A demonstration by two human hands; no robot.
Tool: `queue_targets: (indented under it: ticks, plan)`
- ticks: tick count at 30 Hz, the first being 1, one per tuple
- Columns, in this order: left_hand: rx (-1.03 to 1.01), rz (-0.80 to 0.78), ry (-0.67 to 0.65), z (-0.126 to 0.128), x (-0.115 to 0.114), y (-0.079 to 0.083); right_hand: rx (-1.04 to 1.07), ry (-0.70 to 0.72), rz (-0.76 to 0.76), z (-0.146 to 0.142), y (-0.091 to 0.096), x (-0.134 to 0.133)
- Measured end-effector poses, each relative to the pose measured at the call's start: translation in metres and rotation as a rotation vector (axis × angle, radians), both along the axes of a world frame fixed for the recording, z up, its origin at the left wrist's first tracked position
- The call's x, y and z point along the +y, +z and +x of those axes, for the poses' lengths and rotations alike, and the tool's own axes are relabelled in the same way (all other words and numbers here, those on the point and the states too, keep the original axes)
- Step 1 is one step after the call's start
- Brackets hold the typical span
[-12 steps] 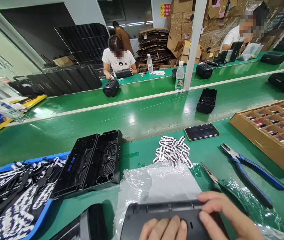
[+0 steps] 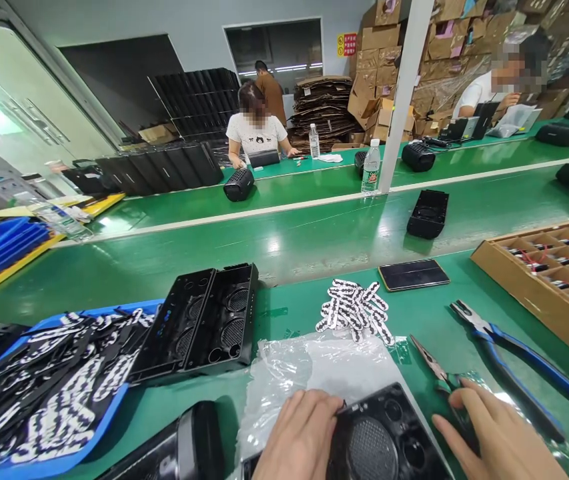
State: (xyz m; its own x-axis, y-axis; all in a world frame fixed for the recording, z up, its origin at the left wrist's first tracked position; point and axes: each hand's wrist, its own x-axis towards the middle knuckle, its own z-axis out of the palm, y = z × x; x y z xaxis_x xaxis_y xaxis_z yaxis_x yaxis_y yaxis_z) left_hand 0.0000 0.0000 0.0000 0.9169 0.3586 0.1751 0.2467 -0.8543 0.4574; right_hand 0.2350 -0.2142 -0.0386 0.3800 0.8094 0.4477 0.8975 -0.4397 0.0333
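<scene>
A black speaker housing (image 2: 371, 447) lies tilted at the bottom, its inner side with a round mesh grille and holes facing up. My left hand (image 2: 299, 433) is closed over its left part, fingers bent at the upper edge. Right of it, my right hand (image 2: 494, 433) reaches around the handles of needle-nose pliers (image 2: 429, 360); thumb and index finger are apart on either side, and the other fingers are partly hidden. Under the housing is a white sheet in clear plastic (image 2: 284, 367). Beyond it lies a pile of black-and-white strips (image 2: 354, 307).
Blue-handled pliers (image 2: 509, 360), a phone (image 2: 414, 275) and a divided carton (image 2: 529, 293) stand right. Left are two open black housings (image 2: 199, 320), a blue tray (image 2: 94, 447) of strips and a dark cylindrical-looking object (image 2: 179, 447). Co-workers sit across the green conveyor (image 2: 204, 243).
The housing has turned from its smooth outer face to its inner side. My right hand has left it and moved right to the needle-nose pliers. The view has shifted slightly.
</scene>
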Motion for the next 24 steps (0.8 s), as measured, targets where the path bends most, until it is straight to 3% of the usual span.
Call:
queue_targets:
  ticks: [5,10,13,19,21,24]
  plan:
    - [-0.038,-0.037,0.070,0.002,0.001,-0.023,0.109,-0.025,-0.055,0.000,0.004,0.006]
    - [0.003,-0.057,0.085,0.003,-0.001,-0.018,0.021,-0.087,-0.096,0.000,0.004,-0.003]
    - [0.007,-0.061,0.088,0.003,-0.003,-0.018,0.083,-0.111,-0.100,-0.003,0.003,-0.008]
    - [0.002,-0.079,0.073,0.000,-0.003,-0.013,0.816,-0.368,-0.133,0.011,0.019,-0.014]
    - [0.007,-0.103,0.063,-0.001,-0.002,-0.010,0.994,-0.368,-0.141,0.013,0.029,-0.018]
    - [0.050,-0.135,0.066,-0.002,-0.001,-0.010,1.455,-0.275,-0.133,-0.002,0.043,-0.021]
